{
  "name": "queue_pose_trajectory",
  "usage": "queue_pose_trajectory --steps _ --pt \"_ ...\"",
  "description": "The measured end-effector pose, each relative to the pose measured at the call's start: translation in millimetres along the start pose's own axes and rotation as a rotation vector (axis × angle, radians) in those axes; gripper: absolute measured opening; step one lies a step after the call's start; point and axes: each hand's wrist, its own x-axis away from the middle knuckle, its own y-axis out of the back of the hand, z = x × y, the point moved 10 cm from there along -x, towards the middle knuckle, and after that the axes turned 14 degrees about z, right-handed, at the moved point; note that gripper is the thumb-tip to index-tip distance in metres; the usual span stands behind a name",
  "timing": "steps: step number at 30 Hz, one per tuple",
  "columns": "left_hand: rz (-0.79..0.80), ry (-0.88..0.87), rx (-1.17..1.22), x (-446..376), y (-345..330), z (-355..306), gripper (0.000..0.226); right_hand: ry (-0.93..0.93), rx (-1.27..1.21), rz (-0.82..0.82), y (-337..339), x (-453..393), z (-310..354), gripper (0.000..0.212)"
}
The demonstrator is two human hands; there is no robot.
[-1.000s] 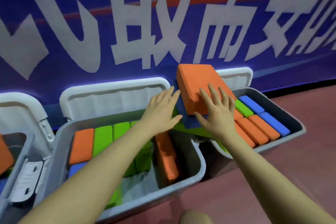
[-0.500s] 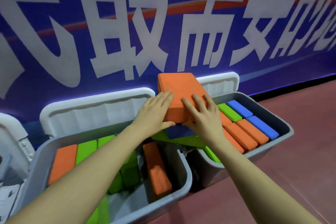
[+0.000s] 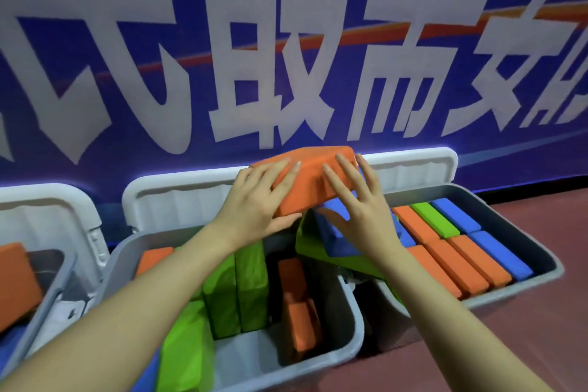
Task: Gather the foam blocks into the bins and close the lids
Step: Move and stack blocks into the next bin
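A: What are the hands doing?

B: Both rest on top of an orange foam block [image 3: 313, 177]. The left hand [image 3: 259, 204] lies flat on its left part, fingers straight and spread, thumb under the near edge. The right hand [image 3: 359, 210] lies on its right part, fingers fanned out straight, thumb reaching below.

A: And where does that block sit?

B: On a stack, above a blue block [image 3: 334, 232] and a green block [image 3: 321, 248], over the gap between the middle bin [image 3: 318, 356] and the right bin [image 3: 509, 293].

A: What's in the bins?

B: The middle one holds green and orange blocks standing on edge; the right one holds rows of orange, blue and green blocks lying flat. Both white lids [image 3: 178, 204] stand open against a blue banner [image 3: 95, 41]. A third bin [image 3: 47, 289] at the left holds an orange block.
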Motion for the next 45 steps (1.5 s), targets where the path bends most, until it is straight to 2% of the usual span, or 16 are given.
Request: queue_pose_trajectory --steps 3,5,9,12,15,19,23,31,37,45 --pt "-0.004 0.197 0.058 14.0 -6.1 19.3 0.075 -0.127 -0.046 0.129 -24.6 20.5 -18.9 0.063" --pt "0.028 0.314 0.085 20.3 -15.0 27.4 0.073 -0.207 -0.051 0.298 -48.6 37.9 -33.6 0.066" --pt "0.091 0.478 0.165 33.7 -38.7 31.6 0.067 -0.382 0.062 0.695 -95.6 78.5 -62.2 0.088" --pt "0.115 0.505 0.139 44.8 -52.7 25.7 0.066 -0.337 0.219 0.762 -110.0 85.7 -59.9 0.108" --pt "0.133 0.536 0.114 50.0 -57.8 23.8 0.066 -0.344 0.337 0.699 -113.8 80.0 -60.9 0.105" --pt "0.148 0.556 0.103 53.0 -55.6 25.3 0.066 -0.311 0.362 0.606 -105.0 68.9 -47.4 0.101" --pt "0.126 0.569 0.083 59.4 -42.1 34.1 0.063 -0.247 0.261 0.392 -72.9 46.5 -20.4 0.087" --pt "0.070 0.679 0.122 100.5 -1.7 81.6 0.058 0.009 0.129 0.061 -15.5 -16.1 69.1 0.058" --pt "0.084 0.807 0.164 159.3 19.5 115.5 0.058 0.059 0.131 0.054 -32.3 -32.6 129.1 0.038" --pt "0.116 0.896 0.196 225.1 12.2 138.3 0.059 -0.054 0.068 0.075 -38.4 -58.7 166.6 0.045"
